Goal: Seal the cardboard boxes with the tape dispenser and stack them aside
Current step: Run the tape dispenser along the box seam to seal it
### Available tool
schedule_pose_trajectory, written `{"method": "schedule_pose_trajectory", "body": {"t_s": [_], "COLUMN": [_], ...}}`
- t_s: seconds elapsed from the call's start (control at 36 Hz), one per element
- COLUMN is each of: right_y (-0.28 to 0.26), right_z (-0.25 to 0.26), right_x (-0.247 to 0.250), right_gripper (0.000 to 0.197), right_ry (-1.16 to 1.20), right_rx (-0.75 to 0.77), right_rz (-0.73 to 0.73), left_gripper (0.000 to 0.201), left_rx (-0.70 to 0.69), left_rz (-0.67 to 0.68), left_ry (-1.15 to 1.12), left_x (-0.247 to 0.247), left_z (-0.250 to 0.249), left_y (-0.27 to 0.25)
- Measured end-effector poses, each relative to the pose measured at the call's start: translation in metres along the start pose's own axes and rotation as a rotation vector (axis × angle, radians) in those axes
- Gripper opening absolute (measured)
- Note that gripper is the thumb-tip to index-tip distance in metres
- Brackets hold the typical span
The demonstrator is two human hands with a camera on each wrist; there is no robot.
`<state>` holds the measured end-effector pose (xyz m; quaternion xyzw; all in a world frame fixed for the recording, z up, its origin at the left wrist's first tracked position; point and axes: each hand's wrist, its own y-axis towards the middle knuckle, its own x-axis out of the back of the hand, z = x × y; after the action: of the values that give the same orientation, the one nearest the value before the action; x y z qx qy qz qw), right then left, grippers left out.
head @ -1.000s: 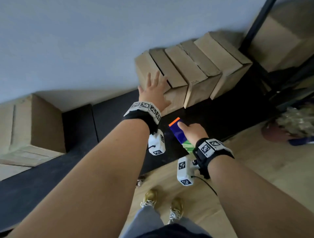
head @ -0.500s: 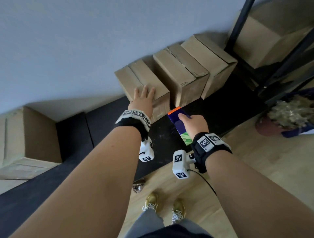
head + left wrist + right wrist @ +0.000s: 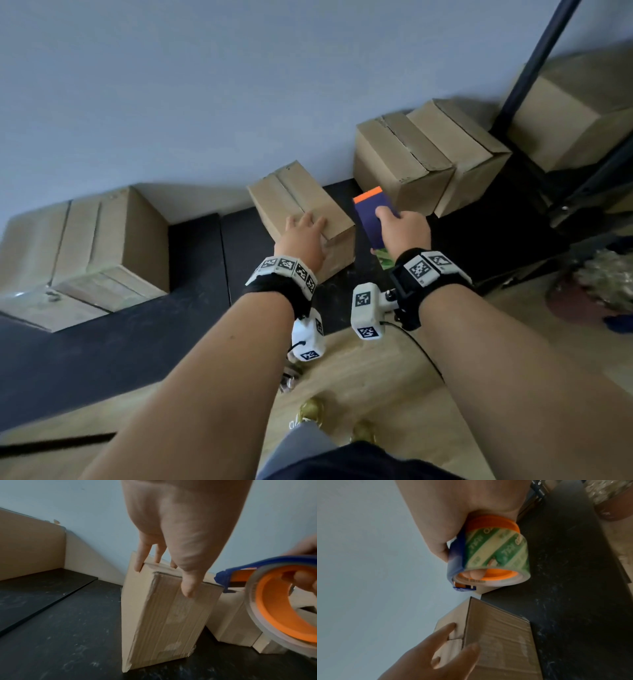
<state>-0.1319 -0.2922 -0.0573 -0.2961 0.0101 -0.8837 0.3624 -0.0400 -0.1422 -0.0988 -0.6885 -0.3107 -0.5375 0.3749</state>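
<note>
My left hand [image 3: 306, 240] lies on the small brown cardboard box [image 3: 301, 205], fingers laid over its top near edge and thumb [image 3: 188, 588] down on the near, tape-covered face, so it grips the box across that edge. The box stands on the black matte tabletop [image 3: 113, 342], apart from the other boxes and just in front of the pale blue-grey wall [image 3: 205, 85]. A seam runs along its top.

My right hand [image 3: 404, 229] is clenched around the blue and orange handheld tape dispenser [image 3: 371, 214], with fingers through the orange core, as the right wrist view shows. A roll of clear tape with green printing [image 3: 498, 550] sits on it. I hold the dispenser in the air just to the right of the small box, not touching it.

Further right, two more brown cardboard boxes [image 3: 428, 154] stand side by side against the wall, touching each other. To the left, a larger brown cardboard box [image 3: 102, 246] rests on the tabletop by the wall. At far right another large cardboard box [image 3: 575, 113] sits behind a black metal frame [image 3: 534, 65]. Below me is a light wooden floor [image 3: 394, 377].
</note>
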Motion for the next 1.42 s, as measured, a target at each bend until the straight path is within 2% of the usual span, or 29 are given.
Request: {"method": "schedule_pose_trajectory", "body": {"t_s": [0.14,0.22,0.28,0.33,0.42,0.5,0.58,0.72,0.83,0.92,1.03,1.14,1.22,1.42], "right_y": [-0.009,-0.013,-0.016,-0.021,-0.029,-0.035,-0.039,-0.039,-0.041,-0.042,-0.042,-0.043,-0.043,-0.035], "right_z": [0.014,0.024,0.031,0.039,0.050,0.055,0.057,0.063,0.074,0.082,0.091,0.098,0.103,0.110], "right_x": [0.005,0.009,0.011,0.014,0.016,0.016,0.014,0.006,0.001,-0.004,-0.013,-0.018,-0.019,-0.032], "right_gripper": [0.046,0.053,0.058,0.055,0.037,0.031,0.032,0.042,0.034,0.031,0.037,0.033,0.021,0.023], "right_ry": [0.020,0.066,0.093,0.171,0.292,0.375,0.370,0.392,0.427,0.441,0.447,0.487,0.490,0.329], "right_rx": [0.110,0.160,0.184,0.192,0.167,0.148,0.143,0.125,0.112,0.105,0.078,0.041,0.040,0.072], "right_rz": [-0.006,0.000,0.032,0.084,0.169,0.229,0.291,0.335,0.351,0.358,0.374,0.391,0.389,0.264], "left_gripper": [0.045,0.040,0.037,0.035,0.030,0.041,0.048,0.038,0.051,0.051,0.034,0.019,0.015,0.017], "left_rx": [-0.005,0.046,0.108,0.185,0.310,0.407,0.399,0.370,0.403,0.398,0.385,0.399,0.396,0.317], "left_rz": [-0.075,-0.099,-0.121,-0.121,0.033,0.056,0.066,0.143,0.285,0.350,0.311,0.260,0.214,0.075], "left_ry": [-0.076,-0.230,-0.408,-0.671,-1.068,-1.221,-1.255,-1.295,-1.336,-1.370,-1.418,-1.448,-1.409,-1.186], "left_x": [0.028,0.048,0.061,0.074,0.091,0.102,0.103,0.104,0.106,0.109,0.110,0.112,0.110,0.121], "left_z": [-0.007,-0.005,-0.002,0.002,0.006,0.015,0.029,0.045,0.059,0.067,0.079,0.088,0.093,0.094], "left_y": [-0.013,-0.009,-0.005,-0.001,0.002,0.000,-0.002,0.003,0.012,0.019,0.032,0.042,0.049,0.067]}}
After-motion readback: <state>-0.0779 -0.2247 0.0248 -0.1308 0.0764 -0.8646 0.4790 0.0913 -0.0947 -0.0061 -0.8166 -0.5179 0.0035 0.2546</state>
